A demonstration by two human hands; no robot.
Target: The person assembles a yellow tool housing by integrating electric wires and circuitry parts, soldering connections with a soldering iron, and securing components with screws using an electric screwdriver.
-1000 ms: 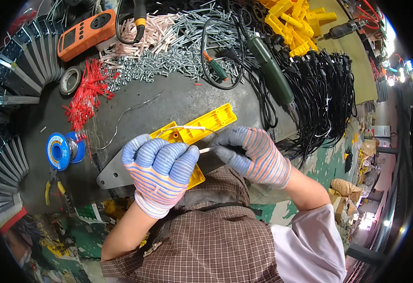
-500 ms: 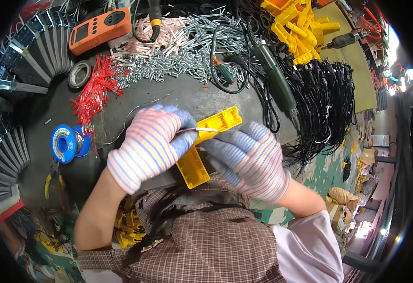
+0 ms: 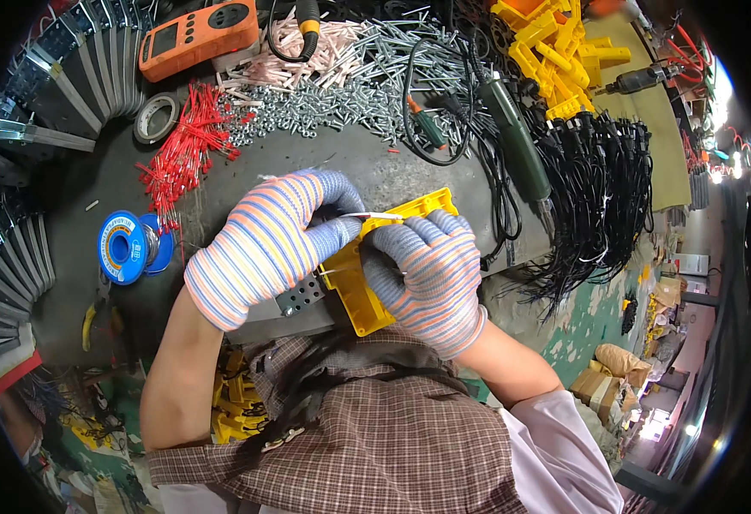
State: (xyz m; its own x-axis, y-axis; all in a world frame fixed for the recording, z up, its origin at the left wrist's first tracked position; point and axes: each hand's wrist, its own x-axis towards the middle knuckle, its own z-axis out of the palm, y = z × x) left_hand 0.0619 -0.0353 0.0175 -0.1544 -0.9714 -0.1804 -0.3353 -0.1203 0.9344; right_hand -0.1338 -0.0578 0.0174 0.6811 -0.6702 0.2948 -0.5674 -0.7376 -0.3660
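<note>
Both of my hands wear striped knit gloves. My left hand (image 3: 277,236) pinches a thin wire (image 3: 379,216) with a white sleeve, which sticks out past the thumb and finger. Close beside it, my right hand (image 3: 427,278) is closed, fingertips curled in; what they grip is hidden. Beneath both hands lies a yellow T-shaped plastic housing (image 3: 362,304), its hollow ribbed side up. A thin pale strand crosses it and runs toward my right fingers. A perforated metal plate (image 3: 301,295) shows beside the housing.
Red-tipped leads (image 3: 188,141), a blue solder spool (image 3: 122,248), a tape roll (image 3: 156,118) and pliers (image 3: 92,317) lie left. Screws (image 3: 307,111) and an orange meter (image 3: 200,38) are behind. Right are a green electric screwdriver (image 3: 517,141), black power cords (image 3: 598,188) and yellow housings (image 3: 555,60).
My right hand has moved left and closed in beside the left hand, its fingers curling tighter. The sleeved wire stays in my left hand. The whole view has shifted slightly.
</note>
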